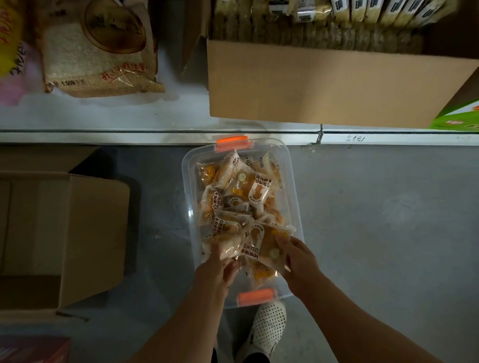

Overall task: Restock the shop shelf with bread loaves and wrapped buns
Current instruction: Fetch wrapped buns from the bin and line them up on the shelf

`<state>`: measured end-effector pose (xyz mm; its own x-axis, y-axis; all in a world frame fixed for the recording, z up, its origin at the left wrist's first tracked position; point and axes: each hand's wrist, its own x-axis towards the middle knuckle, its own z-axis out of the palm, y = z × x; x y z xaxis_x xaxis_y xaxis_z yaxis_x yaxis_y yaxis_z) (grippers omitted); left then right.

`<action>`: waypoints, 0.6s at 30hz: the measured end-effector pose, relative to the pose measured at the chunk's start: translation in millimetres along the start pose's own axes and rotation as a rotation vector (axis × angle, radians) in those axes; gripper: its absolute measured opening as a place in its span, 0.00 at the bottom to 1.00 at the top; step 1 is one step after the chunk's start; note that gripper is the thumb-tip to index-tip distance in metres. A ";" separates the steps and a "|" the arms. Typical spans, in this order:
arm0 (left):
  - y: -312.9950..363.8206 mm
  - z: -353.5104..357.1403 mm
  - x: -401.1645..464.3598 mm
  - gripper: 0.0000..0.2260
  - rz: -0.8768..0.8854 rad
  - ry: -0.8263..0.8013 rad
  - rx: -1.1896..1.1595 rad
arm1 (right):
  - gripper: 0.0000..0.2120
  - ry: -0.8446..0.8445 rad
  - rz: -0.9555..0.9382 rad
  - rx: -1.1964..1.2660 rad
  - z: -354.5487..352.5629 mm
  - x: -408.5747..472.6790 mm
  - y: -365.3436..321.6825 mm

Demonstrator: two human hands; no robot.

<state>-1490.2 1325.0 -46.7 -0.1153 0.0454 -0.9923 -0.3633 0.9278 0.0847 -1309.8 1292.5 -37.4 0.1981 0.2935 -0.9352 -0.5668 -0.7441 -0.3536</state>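
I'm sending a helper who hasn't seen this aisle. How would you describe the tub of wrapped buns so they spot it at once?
Find the white shelf edge; on the grey floor just below it sits a clear plastic tub, right of an open cardboard box. Only it has orange latches and orange-printed bun packets.

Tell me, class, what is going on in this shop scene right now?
A person stands over a clear plastic bin on the floor, full of wrapped buns. The left hand and right hand each grip bun packets at the bin's near end. Ahead, the white shelf holds a bagged bread loaf and an open cardboard box of packaged loaves. Another open cardboard box sits on the floor to the left.
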 end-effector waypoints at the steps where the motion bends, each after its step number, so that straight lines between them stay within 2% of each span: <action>1: 0.8 -0.7 -2.5 0.23 0.025 -0.017 -0.013 | 0.43 -0.013 -0.004 0.001 -0.3 -3.0 -1.1; 3: 4.9 -3.0 -8.6 0.25 0.025 -0.024 -0.027 | 0.35 -0.021 -0.015 -0.006 0.7 -12.4 -7.7; 5: 13.2 -5.8 -19.7 0.24 0.005 -0.037 -0.043 | 0.32 -0.021 -0.019 -0.017 2.0 -23.3 -15.6; 10: 38.0 -6.4 -68.5 0.20 0.102 -0.144 -0.120 | 0.36 -0.068 -0.086 -0.053 7.5 -65.4 -45.6; 12: 46.7 -9.0 -86.9 0.26 0.153 -0.214 -0.192 | 0.25 -0.120 -0.102 -0.019 10.3 -80.8 -58.0; 13: 51.7 -11.7 -100.2 0.29 0.183 -0.252 -0.211 | 0.22 -0.120 -0.101 -0.004 11.4 -92.6 -66.2; 16: 65.7 -17.6 -139.8 0.36 0.235 -0.389 -0.253 | 0.37 -0.143 -0.083 0.049 13.4 -120.3 -85.0; 18: 75.6 -20.5 -167.7 0.44 0.256 -0.518 -0.274 | 0.38 -0.114 -0.083 0.113 15.1 -145.6 -98.9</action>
<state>-1517.2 1379.9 127.9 0.2074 0.4895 -0.8470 -0.6145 0.7388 0.2765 -1294.6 1332.4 134.0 0.1597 0.4217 -0.8925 -0.6401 -0.6440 -0.4189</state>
